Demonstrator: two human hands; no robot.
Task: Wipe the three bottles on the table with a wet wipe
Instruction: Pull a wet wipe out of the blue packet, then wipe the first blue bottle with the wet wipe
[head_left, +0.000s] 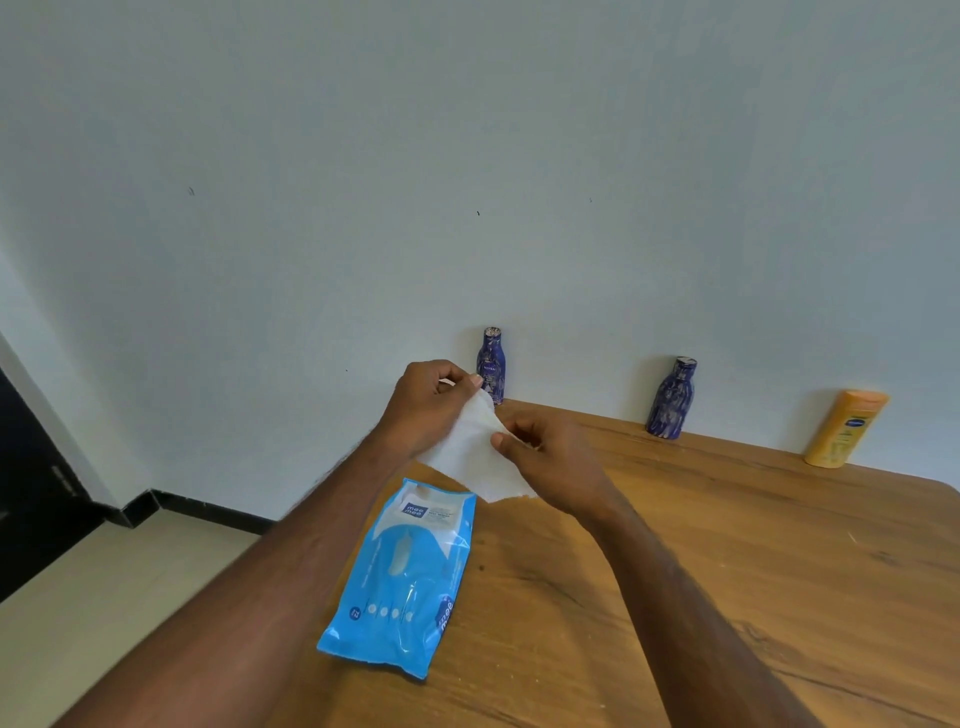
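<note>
A white wet wipe (475, 457) hangs above the table between both hands. My left hand (423, 405) pinches its upper edge and my right hand (545, 457) pinches its right side. Three bottles stand upright along the wall at the table's far edge: a dark blue bottle (492, 366) just behind my left hand, a second dark blue bottle (671, 399) in the middle, and an orange-yellow lotion bottle (845, 428) at the right. Neither hand touches a bottle.
A blue pack of wipes (402, 577) lies flat near the left edge of the wooden table (753, 561), below my hands. A pale wall rises behind the table. Light floor and a dark doorway lie to the left.
</note>
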